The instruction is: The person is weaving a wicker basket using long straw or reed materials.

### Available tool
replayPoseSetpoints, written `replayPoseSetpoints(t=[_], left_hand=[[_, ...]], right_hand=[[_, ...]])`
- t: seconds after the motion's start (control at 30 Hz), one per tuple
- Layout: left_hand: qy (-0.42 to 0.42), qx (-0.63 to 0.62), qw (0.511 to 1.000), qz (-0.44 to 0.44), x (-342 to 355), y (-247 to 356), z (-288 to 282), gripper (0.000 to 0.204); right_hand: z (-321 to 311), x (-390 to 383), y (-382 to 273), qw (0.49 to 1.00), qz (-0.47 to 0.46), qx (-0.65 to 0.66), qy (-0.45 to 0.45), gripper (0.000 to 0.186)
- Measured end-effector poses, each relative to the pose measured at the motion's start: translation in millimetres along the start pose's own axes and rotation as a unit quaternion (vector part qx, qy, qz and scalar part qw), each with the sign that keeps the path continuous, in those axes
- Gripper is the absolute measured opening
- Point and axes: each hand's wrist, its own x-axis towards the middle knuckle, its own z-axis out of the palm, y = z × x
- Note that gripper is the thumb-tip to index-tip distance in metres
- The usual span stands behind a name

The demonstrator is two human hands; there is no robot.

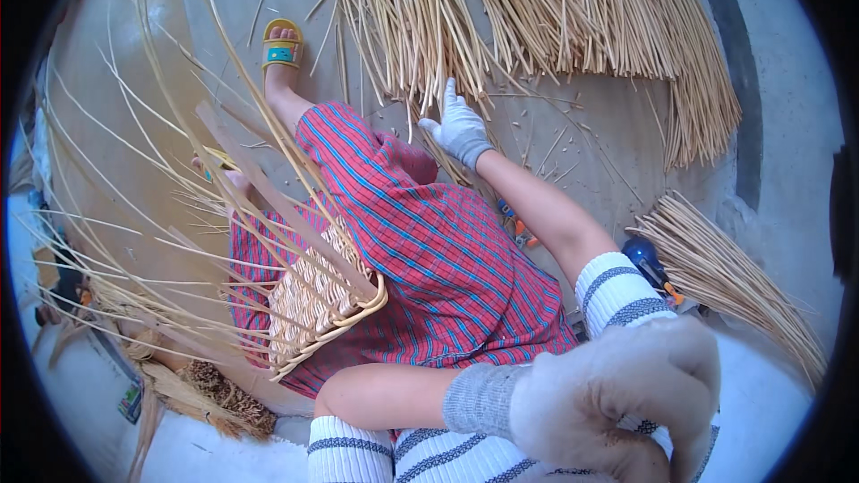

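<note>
My right hand (461, 130), in a pale glove, reaches forward to the tips of a large pile of tan wicker rods (573, 9). Its index finger and thumb are stretched apart, the fingertip at the rod ends, with nothing seen in the grasp. Across my body, my left hand (608, 394), also gloved, is raised close to the camera at lower right. Those fingers curl round; whatever they may hold is hidden. A partly woven wicker basket (309, 304) leans on my lap against the red plaid cloth (429, 250). From it, long loose stakes (152, 224) fan out leftward.
A smaller bundle of rods (734, 277) lies at right, beside a dark blue rounded object (644, 255) and orange-handled tools. Short cut pieces litter the floor (617, 125). Dried brown fibre (215, 394) lies at lower left. My foot in a yellow sandal (284, 52) is ahead.
</note>
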Motion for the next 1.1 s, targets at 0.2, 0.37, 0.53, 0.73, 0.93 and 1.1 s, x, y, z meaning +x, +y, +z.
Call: replayPoseSetpoints(t=[0.2,0.37,0.53,0.73,0.93,1.1], left_hand=[[-0.017,0.002,1.000,0.018,14,-3,1,0.026],[-0.042,-0.043,0.997,0.041,24,-18,2,0.034],[-0.116,-0.102,0.957,0.245,47,-68,8,0.054],[-0.116,-0.170,0.973,0.101,31,-52,8,0.048],[-0.044,-0.068,0.996,-0.045,15,-5,-12,0.010],[-0.139,-0.206,0.963,0.105,9,-68,-6,0.047]], right_hand=[[4,-8,-8,0.998,0.033,0.039,-0.022,0.112],[4,-7,-3,0.999,0.026,0.027,-0.028,0.107],[6,-11,11,0.999,0.003,0.037,-0.010,0.098],[16,-23,32,0.995,-0.022,0.068,0.070,0.080],[15,-37,75,0.970,0.023,0.179,0.160,0.037],[-2,-11,111,0.933,0.034,0.225,0.278,0.016]])
